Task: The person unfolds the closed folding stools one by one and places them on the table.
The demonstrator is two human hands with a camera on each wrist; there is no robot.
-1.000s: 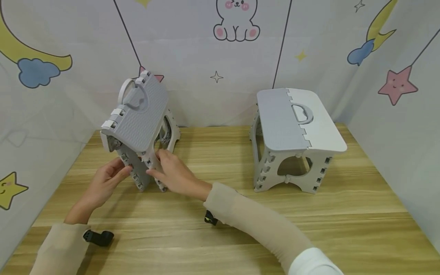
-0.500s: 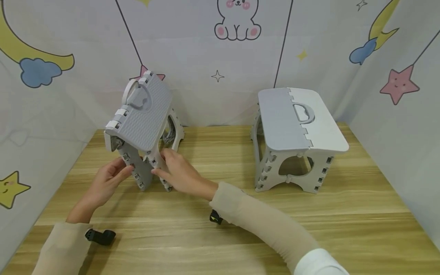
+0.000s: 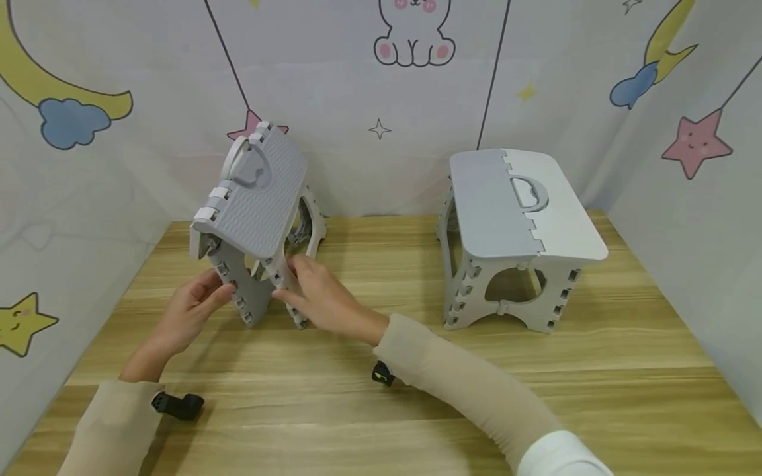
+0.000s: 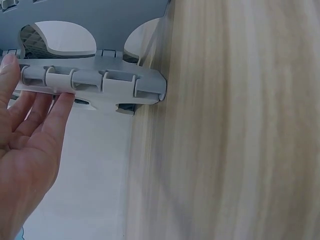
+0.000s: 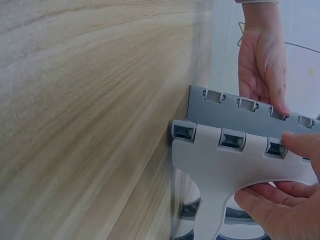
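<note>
A half-folded grey and white folding stool (image 3: 262,192) stands at the left of the table, its top bent into a ridge with the carry handle (image 3: 253,168) sticking up. My left hand (image 3: 189,311) pinches the hinged edge of its left leg panel (image 4: 117,82), thumb on one side and fingers on the other. On the right leg panel (image 5: 215,155), my right hand (image 3: 321,294) has its thumb on the hinged edge and its fingers through the cutout. A gap shows between the two panels. To the right, a second folding stool (image 3: 494,205) stands fully unfolded with a flat top.
Both stools stand on a wood-grain table (image 3: 357,396). Behind and beside it hangs a pale cloth backdrop (image 3: 369,178) printed with stars, moons and clouds. A black wrist camera (image 3: 178,405) juts from the left sleeve, another black device (image 3: 383,373) under the right.
My right hand has moved right with its leg panel, widening the gap at the bottom of the left stool. The ridged top has shifted slightly right. The unfolded stool stays in place.
</note>
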